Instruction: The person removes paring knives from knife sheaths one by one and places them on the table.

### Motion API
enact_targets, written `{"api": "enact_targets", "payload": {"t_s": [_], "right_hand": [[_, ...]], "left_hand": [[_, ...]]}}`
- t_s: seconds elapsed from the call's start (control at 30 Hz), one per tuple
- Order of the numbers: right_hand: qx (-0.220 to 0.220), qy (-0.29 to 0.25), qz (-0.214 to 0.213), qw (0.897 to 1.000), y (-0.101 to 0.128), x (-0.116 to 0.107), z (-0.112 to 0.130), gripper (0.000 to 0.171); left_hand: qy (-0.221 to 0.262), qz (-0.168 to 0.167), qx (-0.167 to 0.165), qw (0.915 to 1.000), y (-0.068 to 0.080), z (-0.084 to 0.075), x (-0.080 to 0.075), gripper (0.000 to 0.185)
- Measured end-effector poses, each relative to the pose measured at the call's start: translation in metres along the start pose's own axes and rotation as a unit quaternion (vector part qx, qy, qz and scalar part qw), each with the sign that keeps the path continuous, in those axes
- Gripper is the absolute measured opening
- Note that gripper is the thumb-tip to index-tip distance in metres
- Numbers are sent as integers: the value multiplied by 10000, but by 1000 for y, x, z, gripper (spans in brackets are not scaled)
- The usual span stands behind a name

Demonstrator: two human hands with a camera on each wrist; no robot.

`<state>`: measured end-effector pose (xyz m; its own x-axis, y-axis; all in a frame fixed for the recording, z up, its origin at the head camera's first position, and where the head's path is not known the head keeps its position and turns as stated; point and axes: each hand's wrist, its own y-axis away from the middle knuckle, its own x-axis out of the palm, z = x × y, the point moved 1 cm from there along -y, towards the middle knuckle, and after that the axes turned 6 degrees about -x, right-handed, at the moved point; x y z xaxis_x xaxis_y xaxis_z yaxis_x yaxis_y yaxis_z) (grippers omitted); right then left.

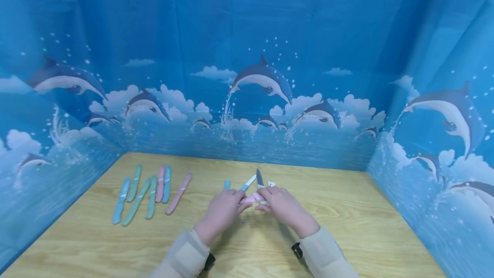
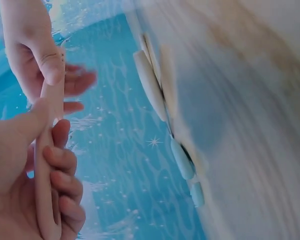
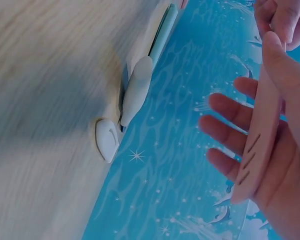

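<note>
In front of me both hands hold a pink knife [image 1: 251,199] with a pink sheath [image 3: 260,135]. My left hand [image 1: 223,206] curls its fingers round the handle [image 2: 44,185], which has a long slot near its end. My right hand [image 1: 286,209] holds the slotted sheath between thumb and palm, its other fingers partly spread in the right wrist view. Handle and sheath meet between the two hands. Just beyond them lie a dark-bladed knife [image 1: 259,176], a blue-and-white piece [image 1: 249,182], a small blue piece [image 1: 227,184] and a white piece [image 1: 272,183].
On the left of the wooden table [image 1: 370,226] lie several slim knives in covers: a blue one [image 1: 121,200], a green one [image 1: 134,183], a pink one [image 1: 179,194] and others beside them. A blue dolphin-print curtain [image 1: 216,25] encloses the back and sides.
</note>
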<state>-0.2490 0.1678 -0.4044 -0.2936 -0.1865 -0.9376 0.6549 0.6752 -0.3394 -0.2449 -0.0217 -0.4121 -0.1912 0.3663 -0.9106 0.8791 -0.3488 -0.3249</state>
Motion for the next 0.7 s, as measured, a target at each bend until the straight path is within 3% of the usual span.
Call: {"api": "enact_targets", "payload": {"t_s": [0.17, 0.47, 0.7], "right_hand": [[85, -427, -13, 9990, 4, 0, -4, 31], [203, -1427, 408, 9887, 8, 0, -9, 39], [71, -1416, 375, 9892, 8, -8, -11, 39]], "left_hand": [[205, 184, 208, 9994, 2, -2, -2, 29], [383, 150, 561, 9976, 3, 2, 1, 30], [365, -66, 760, 9964, 1, 1, -1, 29]]}}
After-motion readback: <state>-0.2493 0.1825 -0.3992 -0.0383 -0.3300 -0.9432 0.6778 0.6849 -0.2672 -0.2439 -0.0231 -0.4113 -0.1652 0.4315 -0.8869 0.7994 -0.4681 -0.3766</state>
